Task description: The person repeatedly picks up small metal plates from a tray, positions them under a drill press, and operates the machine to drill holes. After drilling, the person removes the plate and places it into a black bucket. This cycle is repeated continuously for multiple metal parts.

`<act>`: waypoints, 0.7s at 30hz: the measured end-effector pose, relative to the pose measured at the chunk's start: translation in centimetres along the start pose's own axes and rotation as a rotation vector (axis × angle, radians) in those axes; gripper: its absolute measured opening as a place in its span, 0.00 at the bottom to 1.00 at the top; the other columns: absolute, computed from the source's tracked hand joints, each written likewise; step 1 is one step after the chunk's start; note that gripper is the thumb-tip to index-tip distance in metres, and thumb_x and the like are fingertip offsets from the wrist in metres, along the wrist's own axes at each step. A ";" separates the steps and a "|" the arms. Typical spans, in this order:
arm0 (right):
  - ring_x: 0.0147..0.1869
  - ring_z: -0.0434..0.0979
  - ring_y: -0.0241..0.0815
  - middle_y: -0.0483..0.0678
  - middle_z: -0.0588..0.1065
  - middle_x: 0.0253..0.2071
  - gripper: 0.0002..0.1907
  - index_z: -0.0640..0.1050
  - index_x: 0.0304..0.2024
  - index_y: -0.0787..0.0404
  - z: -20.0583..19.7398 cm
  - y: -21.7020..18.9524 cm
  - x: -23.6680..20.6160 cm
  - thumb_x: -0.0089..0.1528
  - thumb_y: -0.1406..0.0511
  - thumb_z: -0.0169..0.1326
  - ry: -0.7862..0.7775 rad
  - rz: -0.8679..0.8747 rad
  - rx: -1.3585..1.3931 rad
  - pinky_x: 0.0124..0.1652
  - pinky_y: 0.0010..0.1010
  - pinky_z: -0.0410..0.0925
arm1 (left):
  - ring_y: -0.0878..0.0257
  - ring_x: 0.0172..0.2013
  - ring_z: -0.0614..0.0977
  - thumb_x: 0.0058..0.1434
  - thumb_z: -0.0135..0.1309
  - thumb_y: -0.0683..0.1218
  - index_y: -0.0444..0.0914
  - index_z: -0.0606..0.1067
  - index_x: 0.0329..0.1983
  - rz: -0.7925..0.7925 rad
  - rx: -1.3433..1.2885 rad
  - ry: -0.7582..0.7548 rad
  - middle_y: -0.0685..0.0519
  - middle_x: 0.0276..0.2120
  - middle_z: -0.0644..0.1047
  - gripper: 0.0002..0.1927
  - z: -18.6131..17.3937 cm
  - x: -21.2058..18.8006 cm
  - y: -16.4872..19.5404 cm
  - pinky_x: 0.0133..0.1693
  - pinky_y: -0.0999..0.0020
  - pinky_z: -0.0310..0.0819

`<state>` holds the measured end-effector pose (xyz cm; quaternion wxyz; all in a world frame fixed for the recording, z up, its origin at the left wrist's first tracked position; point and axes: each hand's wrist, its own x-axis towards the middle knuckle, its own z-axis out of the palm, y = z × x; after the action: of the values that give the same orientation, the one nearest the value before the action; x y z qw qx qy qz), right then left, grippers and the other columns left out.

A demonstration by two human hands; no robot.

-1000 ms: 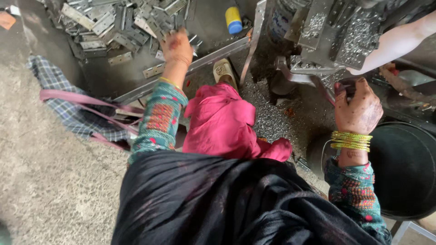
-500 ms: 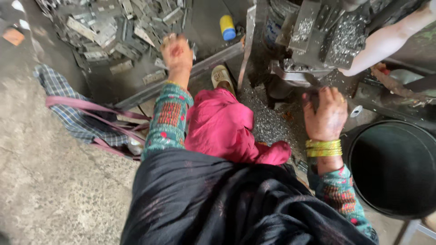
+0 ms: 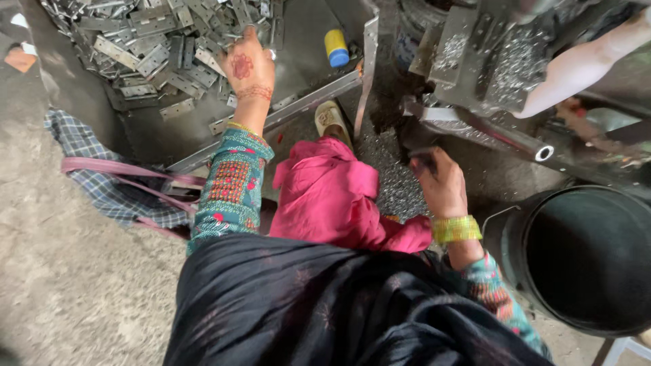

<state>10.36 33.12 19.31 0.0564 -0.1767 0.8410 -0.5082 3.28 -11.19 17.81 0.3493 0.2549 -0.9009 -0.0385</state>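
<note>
Under the left hand (image 3: 247,68), fingers closed into a heap of metal plates (image 3: 146,44); sharp edges could cut. Right hand (image 3: 441,183) is clenched around a machine part (image 3: 424,152), where pinching is risked.

Left hand (image 3: 247,68) is reaching into the plates (image 3: 146,51), which are crowding the whole tray; bare floor is only showing near the yellow-blue bottle (image 3: 336,47). The angle rail (image 3: 305,105) is fencing that side off. Right hand (image 3: 441,183) is squeezing in under the machine (image 3: 475,61), with the bucket (image 3: 583,257) blocking its right.
</note>
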 end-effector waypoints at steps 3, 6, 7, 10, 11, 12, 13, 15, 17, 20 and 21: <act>0.43 0.77 0.33 0.48 0.79 0.41 0.09 0.78 0.51 0.65 2.7 1.7 1.8 0.69 0.70 0.53 -0.061 -0.120 0.222 0.44 0.27 0.71 | 0.43 0.42 0.81 0.47 0.59 0.44 0.39 0.76 0.43 0.169 0.141 0.184 0.47 0.34 0.82 0.18 -4.6 -1.4 2.2 0.47 0.49 0.74; 0.45 0.74 0.31 0.44 0.77 0.44 0.13 0.76 0.57 0.67 6.5 2.9 3.6 0.71 0.70 0.50 -0.082 -0.140 0.458 0.46 0.25 0.71 | 0.42 0.46 0.81 0.55 0.60 0.42 0.38 0.77 0.49 0.082 -0.076 0.031 0.44 0.39 0.83 0.17 -7.5 -4.1 7.3 0.50 0.49 0.74; 0.48 0.75 0.31 0.43 0.77 0.46 0.14 0.74 0.59 0.68 7.5 3.2 4.2 0.72 0.69 0.49 -0.070 -0.165 0.526 0.49 0.25 0.72 | 0.45 0.46 0.82 0.60 0.59 0.40 0.38 0.78 0.51 -0.014 -0.198 -0.130 0.43 0.41 0.83 0.15 -7.7 -5.6 9.3 0.48 0.50 0.73; 0.44 0.76 0.34 0.42 0.75 0.42 0.12 0.76 0.54 0.68 7.3 4.8 5.1 0.72 0.66 0.55 -0.140 0.119 0.935 0.48 0.32 0.76 | 0.65 0.43 0.84 0.62 0.56 0.38 0.35 0.80 0.53 -0.033 -1.091 -0.515 0.50 0.42 0.85 0.16 -6.8 -11.5 14.5 0.50 0.68 0.79; 0.41 0.77 0.35 0.42 0.75 0.38 0.11 0.78 0.51 0.68 6.7 5.3 5.0 0.72 0.65 0.57 -0.179 0.266 1.115 0.45 0.35 0.77 | 0.69 0.42 0.82 0.63 0.59 0.40 0.34 0.80 0.53 -0.097 -1.113 -0.579 0.51 0.41 0.85 0.15 -6.2 -13.1 15.6 0.47 0.71 0.78; 0.41 0.79 0.37 0.44 0.77 0.39 0.12 0.79 0.50 0.68 5.7 6.0 4.4 0.70 0.65 0.58 -0.204 0.280 1.132 0.45 0.36 0.77 | 0.68 0.43 0.82 0.64 0.59 0.40 0.32 0.79 0.55 -0.140 -1.291 -0.666 0.51 0.43 0.84 0.16 -5.5 -14.2 16.2 0.49 0.71 0.77; 0.42 0.81 0.39 0.47 0.79 0.40 0.12 0.79 0.49 0.68 4.3 6.7 3.7 0.68 0.65 0.58 -0.230 0.294 1.146 0.45 0.36 0.77 | 0.68 0.45 0.81 0.64 0.60 0.40 0.31 0.78 0.56 -0.190 -1.468 -0.753 0.51 0.45 0.83 0.17 -4.9 -15.4 17.0 0.50 0.71 0.76; 0.42 0.84 0.42 0.49 0.81 0.41 0.12 0.79 0.48 0.69 2.3 7.7 2.2 0.66 0.65 0.59 -0.241 0.288 1.149 0.46 0.37 0.77 | 0.68 0.47 0.81 0.67 0.58 0.42 0.29 0.78 0.57 -0.240 -1.602 -0.857 0.51 0.47 0.82 0.17 -3.9 -17.5 18.4 0.51 0.72 0.75; 0.42 0.84 0.42 0.48 0.80 0.41 0.12 0.79 0.48 0.69 1.0 8.4 1.3 0.65 0.67 0.61 -0.219 0.243 1.132 0.46 0.38 0.79 | 0.68 0.45 0.80 0.71 0.55 0.44 0.28 0.79 0.56 -0.219 -1.513 -0.879 0.51 0.46 0.82 0.16 -3.4 -18.6 19.9 0.50 0.73 0.74; 0.43 0.82 0.40 0.49 0.81 0.42 0.14 0.79 0.49 0.70 0.1 9.0 0.6 0.63 0.69 0.63 -0.076 0.223 0.978 0.44 0.35 0.78 | 0.69 0.45 0.82 0.64 0.62 0.43 0.26 0.73 0.54 0.055 -1.282 -0.761 0.51 0.45 0.82 0.20 -3.3 -18.7 22.0 0.48 0.73 0.76; 0.43 0.82 0.41 0.50 0.81 0.42 0.14 0.79 0.49 0.71 0.0 9.1 0.6 0.64 0.69 0.63 -0.067 0.221 1.011 0.43 0.36 0.78 | 0.69 0.44 0.81 0.64 0.62 0.43 0.26 0.75 0.52 0.016 -1.336 -0.826 0.51 0.44 0.82 0.18 -3.4 -18.6 22.4 0.47 0.73 0.76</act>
<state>7.57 36.70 11.36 0.2148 -0.0538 0.5020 -0.8360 7.43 17.68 14.53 0.0654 -0.0507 -0.7457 -0.6611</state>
